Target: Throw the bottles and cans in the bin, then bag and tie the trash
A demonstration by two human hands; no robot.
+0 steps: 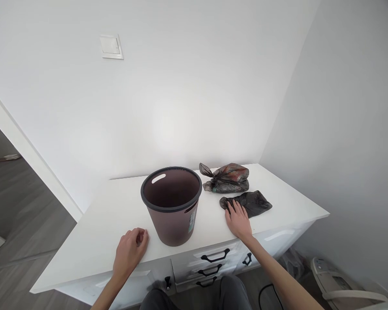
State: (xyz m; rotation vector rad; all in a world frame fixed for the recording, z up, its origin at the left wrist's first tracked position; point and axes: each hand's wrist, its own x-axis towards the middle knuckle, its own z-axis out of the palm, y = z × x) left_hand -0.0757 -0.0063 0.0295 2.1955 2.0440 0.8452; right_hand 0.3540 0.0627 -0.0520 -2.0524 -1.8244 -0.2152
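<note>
A brown plastic trash bin (173, 219) with a dark rim and handle slots stands upright on the white cabinet top (116, 206). Left of it, my left hand (131, 249) rests near the front edge, fingers curled in and nothing visible in them. On the right, my right hand (238, 218) lies with its fingers stretched out over the left end of a flat, folded black plastic bag (255, 203). Behind that bag sits a knotted, filled black garbage bag (231, 177), with reddish contents showing through; neither hand touches it.
Black-handled drawers (215, 256) are under the cabinet top. A light switch (111, 46) is on the wall behind. At the lower right, a pale appliance (339, 280) and a clear plastic bag (292, 262) sit on the floor. A wall rises along the right.
</note>
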